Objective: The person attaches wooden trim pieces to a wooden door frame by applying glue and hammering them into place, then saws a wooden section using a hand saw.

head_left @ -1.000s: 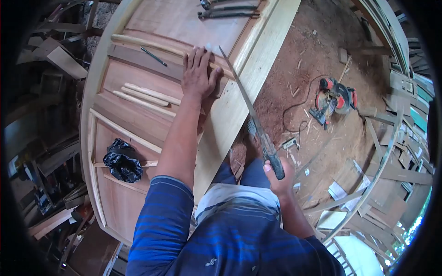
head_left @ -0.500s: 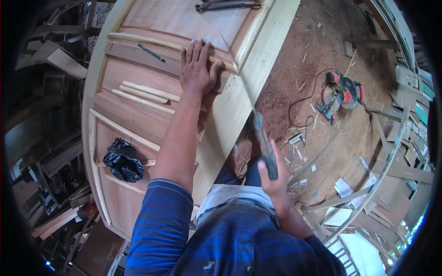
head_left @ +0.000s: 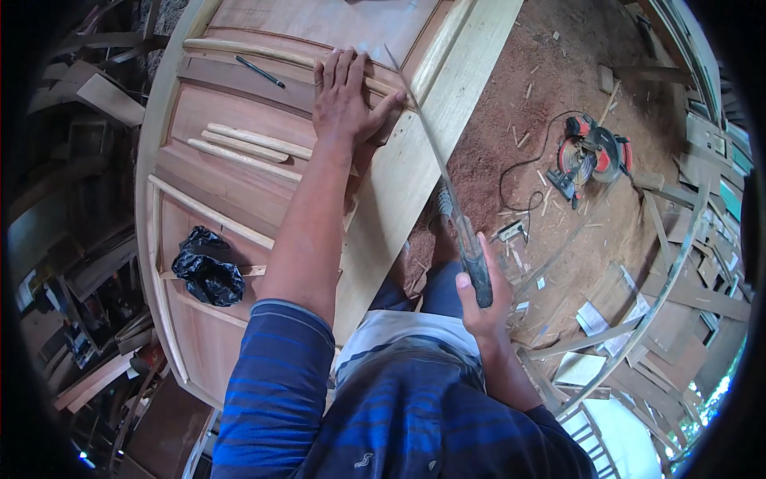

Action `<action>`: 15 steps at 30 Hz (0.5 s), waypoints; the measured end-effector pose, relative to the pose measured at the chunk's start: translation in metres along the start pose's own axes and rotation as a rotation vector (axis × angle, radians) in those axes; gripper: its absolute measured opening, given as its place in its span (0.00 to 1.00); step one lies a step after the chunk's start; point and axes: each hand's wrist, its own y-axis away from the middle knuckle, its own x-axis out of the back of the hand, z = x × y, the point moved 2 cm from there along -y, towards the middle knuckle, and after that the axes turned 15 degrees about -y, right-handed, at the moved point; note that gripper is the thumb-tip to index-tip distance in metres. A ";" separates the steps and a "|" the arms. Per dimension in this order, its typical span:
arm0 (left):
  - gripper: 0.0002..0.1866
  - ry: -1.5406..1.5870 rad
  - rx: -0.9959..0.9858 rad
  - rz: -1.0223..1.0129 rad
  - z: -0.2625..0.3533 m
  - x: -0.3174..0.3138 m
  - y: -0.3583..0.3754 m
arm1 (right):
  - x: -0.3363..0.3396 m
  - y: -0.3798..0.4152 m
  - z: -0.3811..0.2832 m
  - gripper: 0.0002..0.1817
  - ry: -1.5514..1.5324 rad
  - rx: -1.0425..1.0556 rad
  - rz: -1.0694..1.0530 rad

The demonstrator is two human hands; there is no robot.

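Note:
My left hand [head_left: 345, 100] lies with fingers stretched across a pale wooden moulding strip [head_left: 255, 53] on a panelled wooden door [head_left: 247, 104], its thumb spread to the right along the strip. Closed around the dark handle of a handsaw [head_left: 437, 152] is my right hand [head_left: 490, 302], low and near my body. The saw's long thin blade slants up and left, crossing by the strip's right end just beyond my left thumb. A dark pencil [head_left: 260, 71] rests left of my left hand. Shorter loose strips [head_left: 254, 141] lie below it, partly behind my forearm.
A crumpled black plastic bag [head_left: 209, 271] sits on the door's lower left part. On the sawdust-covered ground to the right stand a red and black mitre saw [head_left: 592, 156] with a cord and a white power strip [head_left: 508, 231]. Wood offcuts [head_left: 682, 299] pile up at far right.
My right hand has drawn the saw slightly down and right, toward my body. My left hand stays on the strip. The view has shifted a little, so the tool at the top is nearly out of frame.

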 end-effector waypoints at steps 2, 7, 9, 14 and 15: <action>0.58 -0.029 0.006 -0.008 0.001 -0.001 -0.002 | -0.001 0.002 0.000 0.35 0.043 0.016 -0.010; 0.58 -0.038 0.031 -0.036 0.003 0.001 -0.003 | 0.005 0.019 0.009 0.35 0.077 0.062 -0.019; 0.59 -0.049 0.035 -0.037 0.004 0.000 -0.005 | -0.001 0.010 0.011 0.36 0.066 0.068 -0.028; 0.58 -0.068 0.042 -0.019 0.004 -0.005 -0.003 | -0.005 -0.010 0.012 0.35 0.046 -0.032 -0.028; 0.60 -0.065 0.043 -0.041 0.003 -0.004 -0.004 | -0.002 0.000 0.016 0.35 0.016 -0.050 -0.024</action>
